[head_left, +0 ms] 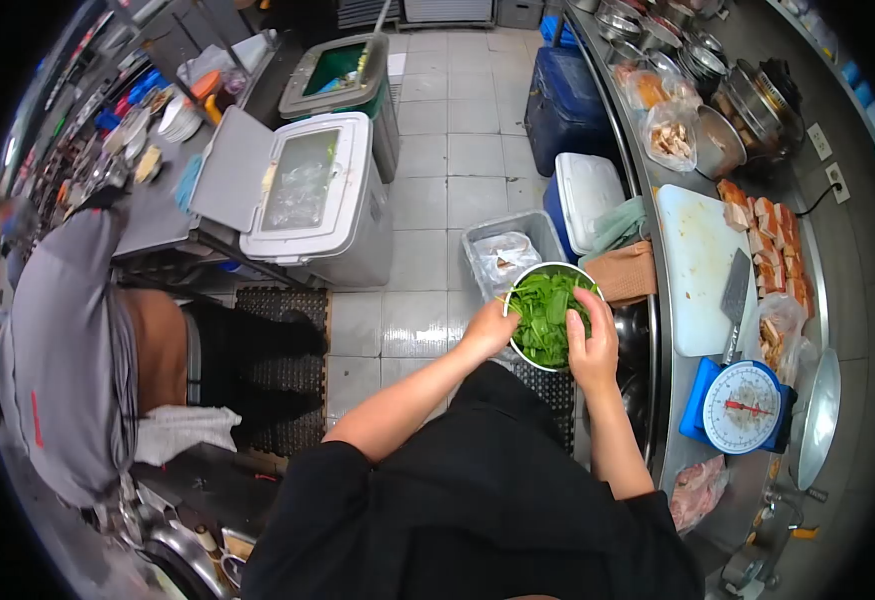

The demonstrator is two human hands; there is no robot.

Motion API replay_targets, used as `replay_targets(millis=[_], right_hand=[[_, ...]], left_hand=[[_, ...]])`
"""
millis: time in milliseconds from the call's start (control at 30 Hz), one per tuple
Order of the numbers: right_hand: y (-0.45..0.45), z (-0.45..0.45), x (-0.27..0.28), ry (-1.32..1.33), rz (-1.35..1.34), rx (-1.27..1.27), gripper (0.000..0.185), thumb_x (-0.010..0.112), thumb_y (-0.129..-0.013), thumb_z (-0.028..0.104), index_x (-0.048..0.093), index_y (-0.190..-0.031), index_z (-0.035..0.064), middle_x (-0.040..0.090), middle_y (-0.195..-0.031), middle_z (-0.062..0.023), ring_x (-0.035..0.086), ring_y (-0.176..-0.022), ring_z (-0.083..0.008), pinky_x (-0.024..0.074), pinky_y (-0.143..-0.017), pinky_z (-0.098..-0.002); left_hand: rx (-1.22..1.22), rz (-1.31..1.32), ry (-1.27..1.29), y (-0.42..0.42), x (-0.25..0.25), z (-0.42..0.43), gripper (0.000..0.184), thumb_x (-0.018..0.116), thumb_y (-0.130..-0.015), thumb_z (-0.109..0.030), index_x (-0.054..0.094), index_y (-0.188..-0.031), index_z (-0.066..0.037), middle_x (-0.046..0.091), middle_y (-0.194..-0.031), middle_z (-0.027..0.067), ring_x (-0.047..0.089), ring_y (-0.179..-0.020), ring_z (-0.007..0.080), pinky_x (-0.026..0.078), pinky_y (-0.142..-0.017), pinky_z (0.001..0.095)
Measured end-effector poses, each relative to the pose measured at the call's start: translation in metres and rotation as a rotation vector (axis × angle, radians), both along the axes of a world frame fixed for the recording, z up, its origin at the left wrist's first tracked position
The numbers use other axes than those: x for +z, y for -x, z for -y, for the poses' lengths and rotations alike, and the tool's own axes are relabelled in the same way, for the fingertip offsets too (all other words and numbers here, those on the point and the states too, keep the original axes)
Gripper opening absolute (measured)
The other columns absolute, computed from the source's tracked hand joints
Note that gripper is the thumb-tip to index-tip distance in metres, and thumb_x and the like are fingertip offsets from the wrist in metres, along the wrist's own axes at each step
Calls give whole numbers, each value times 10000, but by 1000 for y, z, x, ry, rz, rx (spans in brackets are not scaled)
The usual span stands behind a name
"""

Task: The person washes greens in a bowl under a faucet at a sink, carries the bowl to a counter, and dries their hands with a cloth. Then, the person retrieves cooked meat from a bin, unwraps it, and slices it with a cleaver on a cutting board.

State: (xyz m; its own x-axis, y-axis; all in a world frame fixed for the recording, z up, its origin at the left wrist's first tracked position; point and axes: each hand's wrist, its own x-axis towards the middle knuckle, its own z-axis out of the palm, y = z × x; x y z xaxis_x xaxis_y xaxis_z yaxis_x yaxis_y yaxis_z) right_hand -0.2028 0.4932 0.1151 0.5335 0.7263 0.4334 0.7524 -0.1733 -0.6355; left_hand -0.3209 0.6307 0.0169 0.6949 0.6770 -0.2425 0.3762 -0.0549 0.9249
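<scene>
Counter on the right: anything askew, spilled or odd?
Slightly askew: the dark-bladed tool overhangs an edge of the cutting board, handle pointing at the blue scale. No obvious spill or damage.

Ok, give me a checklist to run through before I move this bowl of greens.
1. Left hand at the bowl's rim: ok.
2. Right hand firmly gripping the bowl: cannot tell; its fingers reach over the greens.
3. Greens all inside the rim: not ok, stems seem to poke out by the left hand.
4. Floor just ahead free: not ok, a grey tub stands there.
5. Co-worker clear of the bowl: ok, off to the left.
</scene>
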Motion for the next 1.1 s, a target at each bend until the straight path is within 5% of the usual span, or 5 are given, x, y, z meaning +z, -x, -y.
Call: replay_targets(millis=[233,567,767,933,1100], right_hand=[[-79,-147,-64,-343,-576,-10,359,361,-1008,189,564,-1203,-33,625,-1130,-154,587,-1062,-231,411,-984,-343],[-111,-404,-22,-133,-348,156,152,568,-935,90,638,-1055,27,590,-705,-31,522,-620,-82,423,-571,-246],[-184,-554,-40,-181,-231,135,178,579,-917,84,627,-1077,21,596,-838,-81,565,-742,-160,469,-676,-280],[-244,-679,-78,420,-703,239,256,572,-956,304,622,-978,54,535,-702,9,516,-684,-88,451,-646,-251],[-270,-765,-94,414,-838,436,221,592,-936,243,473,-791,124,443,-702,55,379,-607,-55,301,-516,-225]], left_hand=[[-22,21,8,-47,-21,-141,382,508,-840,-182,587,-1169,-6,657,-1010,265,621,-981,418,473,-866,461],[152,-69,-38,-53,17,-357,363,516,-842,-165,590,-1170,-27,671,-979,234,646,-919,379,491,-814,435],[269,-29,-26,-74,-8,-492,375,512,-848,-166,599,-1188,-34,670,-1042,227,638,-994,352,465,-889,405],[365,1,34,-93,-19,-607,393,525,-838,-179,588,-1200,-39,668,-1007,234,637,-982,364,472,-879,432],[427,26,122,-114,14,-686,410,526,-827,-172,573,-1203,-16,675,-861,211,673,-683,307,541,-643,401]])
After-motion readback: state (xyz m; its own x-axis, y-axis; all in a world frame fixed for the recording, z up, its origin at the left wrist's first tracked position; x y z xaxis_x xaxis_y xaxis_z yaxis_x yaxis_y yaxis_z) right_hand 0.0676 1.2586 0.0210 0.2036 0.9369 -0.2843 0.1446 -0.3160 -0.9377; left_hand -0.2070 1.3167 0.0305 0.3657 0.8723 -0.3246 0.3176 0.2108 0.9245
